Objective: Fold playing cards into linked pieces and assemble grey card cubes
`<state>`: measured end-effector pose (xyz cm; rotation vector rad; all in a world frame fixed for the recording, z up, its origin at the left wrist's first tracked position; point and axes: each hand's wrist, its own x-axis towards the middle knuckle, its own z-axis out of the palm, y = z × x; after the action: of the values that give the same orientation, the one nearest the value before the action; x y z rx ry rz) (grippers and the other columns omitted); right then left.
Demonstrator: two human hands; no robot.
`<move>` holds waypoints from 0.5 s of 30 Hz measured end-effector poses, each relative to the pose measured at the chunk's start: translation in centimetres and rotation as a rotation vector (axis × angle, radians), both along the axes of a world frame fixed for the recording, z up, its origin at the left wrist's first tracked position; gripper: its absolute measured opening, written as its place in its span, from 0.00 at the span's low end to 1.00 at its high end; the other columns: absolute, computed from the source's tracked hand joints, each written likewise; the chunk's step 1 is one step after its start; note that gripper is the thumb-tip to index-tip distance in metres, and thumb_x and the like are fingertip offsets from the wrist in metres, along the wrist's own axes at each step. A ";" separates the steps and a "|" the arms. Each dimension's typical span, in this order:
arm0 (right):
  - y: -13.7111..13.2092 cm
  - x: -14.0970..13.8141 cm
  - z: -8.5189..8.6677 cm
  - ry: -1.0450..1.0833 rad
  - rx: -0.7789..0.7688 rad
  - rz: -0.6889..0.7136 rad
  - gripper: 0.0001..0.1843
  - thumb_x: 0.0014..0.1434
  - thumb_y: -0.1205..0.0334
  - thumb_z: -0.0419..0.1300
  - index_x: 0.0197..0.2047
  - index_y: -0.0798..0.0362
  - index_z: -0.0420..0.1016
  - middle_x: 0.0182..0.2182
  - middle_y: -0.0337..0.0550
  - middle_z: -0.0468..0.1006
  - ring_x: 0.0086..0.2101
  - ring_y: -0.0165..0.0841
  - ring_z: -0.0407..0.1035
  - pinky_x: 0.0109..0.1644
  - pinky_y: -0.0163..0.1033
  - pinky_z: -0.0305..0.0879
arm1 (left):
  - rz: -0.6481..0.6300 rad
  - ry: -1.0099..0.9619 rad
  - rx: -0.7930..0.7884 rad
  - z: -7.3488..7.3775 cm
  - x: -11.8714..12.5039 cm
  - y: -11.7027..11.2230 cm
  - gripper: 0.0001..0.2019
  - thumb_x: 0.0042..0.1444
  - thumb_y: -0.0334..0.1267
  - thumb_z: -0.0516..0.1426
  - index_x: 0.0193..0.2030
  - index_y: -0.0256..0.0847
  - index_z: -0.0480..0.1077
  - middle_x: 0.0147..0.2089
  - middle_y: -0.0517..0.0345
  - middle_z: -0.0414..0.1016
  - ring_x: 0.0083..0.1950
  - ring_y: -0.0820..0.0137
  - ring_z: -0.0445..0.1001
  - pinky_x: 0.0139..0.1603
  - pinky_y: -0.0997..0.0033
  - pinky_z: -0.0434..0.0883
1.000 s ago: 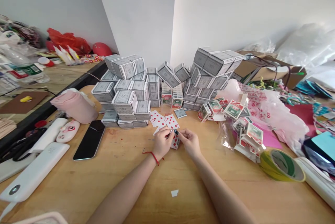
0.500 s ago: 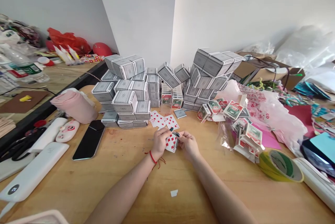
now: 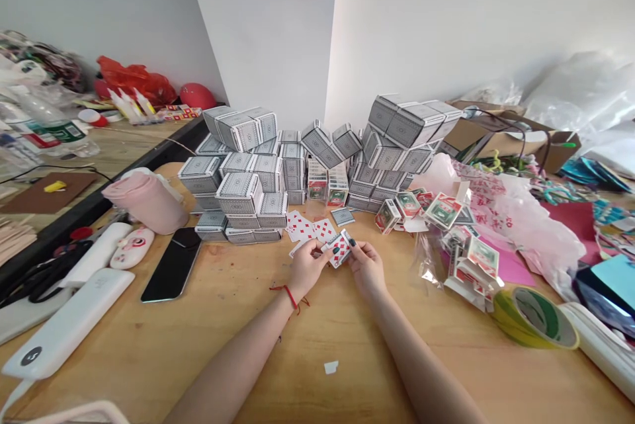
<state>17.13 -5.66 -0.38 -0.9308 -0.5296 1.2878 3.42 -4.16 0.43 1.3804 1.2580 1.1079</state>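
Note:
A playing card (image 3: 341, 252) with red diamonds is pinched between my left hand (image 3: 308, 265) and my right hand (image 3: 367, 266). Both thumbs press on its face, and its upper edge looks folded. My left wrist wears a red string bracelet. Just beyond the hands, loose diamond cards (image 3: 300, 225) lie face up on the table, one partly hidden by my left hand. A grey-patterned card piece (image 3: 342, 216) lies flat behind them. Stacked blocks covered in grey card backs rise at the left (image 3: 239, 194) and at the right (image 3: 397, 146).
Opened card boxes (image 3: 476, 265) and yellow tape (image 3: 536, 318) lie right. A black phone (image 3: 171, 265), a white power bank (image 3: 69, 325) and a pink roll (image 3: 146, 206) lie left. A paper scrap (image 3: 331, 367) is in front on the wooden table (image 3: 278, 378).
The card has been raised and tilted between my hands, and its upper edge now shows folded. My right hand has shifted slightly right. The view has moved slightly.

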 end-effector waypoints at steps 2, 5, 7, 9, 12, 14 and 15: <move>-0.1 0.1 0.1 -0.046 0.016 0.034 0.11 0.44 0.57 0.67 0.28 0.52 0.72 0.27 0.38 0.76 0.29 0.30 0.70 0.37 0.37 0.68 | -0.005 -0.009 0.002 -0.2 -0.1 0.2 0.12 0.46 0.44 0.57 0.23 0.38 0.65 0.23 0.62 0.67 0.24 0.74 0.65 0.25 0.76 0.60; -0.1 0.4 0.3 -0.173 0.057 0.068 0.16 0.46 0.56 0.65 0.40 0.49 0.74 0.37 0.41 0.78 0.33 0.32 0.71 0.38 0.38 0.68 | -0.062 0.004 0.004 -0.6 -0.2 0.4 0.12 0.47 0.44 0.57 0.23 0.37 0.66 0.22 0.61 0.67 0.24 0.74 0.63 0.25 0.76 0.60; 0.0 0.7 0.4 -0.294 0.077 0.076 0.19 0.48 0.54 0.64 0.44 0.49 0.74 0.40 0.43 0.78 0.37 0.35 0.71 0.40 0.39 0.67 | -0.112 0.017 0.006 -0.8 -0.3 0.5 0.12 0.47 0.45 0.57 0.24 0.37 0.67 0.22 0.61 0.67 0.24 0.74 0.63 0.25 0.76 0.59; 0.1 0.8 0.4 -0.390 0.069 0.067 0.17 0.48 0.52 0.63 0.40 0.51 0.76 0.38 0.44 0.79 0.36 0.35 0.72 0.40 0.39 0.67 | -0.118 0.004 0.006 -1.1 -0.4 0.6 0.12 0.47 0.44 0.57 0.24 0.37 0.66 0.22 0.62 0.66 0.24 0.75 0.62 0.25 0.77 0.59; 0.2 0.8 0.1 -0.420 0.031 0.068 0.16 0.46 0.50 0.64 0.33 0.54 0.76 0.30 0.43 0.79 0.28 0.33 0.71 0.33 0.37 0.67 | -0.040 -0.080 0.002 -1.2 -0.4 0.7 0.12 0.47 0.44 0.58 0.24 0.38 0.64 0.22 0.64 0.63 0.25 0.76 0.61 0.25 0.77 0.58; 0.1 0.5 0.0 -0.391 0.025 0.124 0.16 0.44 0.50 0.65 0.31 0.54 0.74 0.26 0.41 0.78 0.24 0.31 0.69 0.30 0.37 0.67 | 0.016 -0.167 -0.008 -1.0 -0.4 0.8 0.13 0.46 0.45 0.58 0.23 0.38 0.62 0.22 0.65 0.62 0.24 0.77 0.59 0.25 0.78 0.58; 0.0 0.4 0.1 -0.376 0.031 0.169 0.16 0.44 0.50 0.66 0.30 0.54 0.74 0.25 0.41 0.77 0.24 0.31 0.69 0.30 0.37 0.67 | 0.038 -0.210 -0.021 -0.8 -0.4 0.9 0.14 0.47 0.46 0.58 0.23 0.38 0.62 0.21 0.65 0.61 0.23 0.77 0.58 0.24 0.78 0.58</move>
<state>17.50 -5.62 -0.29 -1.1287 -0.9351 1.2547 2.98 -3.30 -0.39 1.1949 1.1442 1.2290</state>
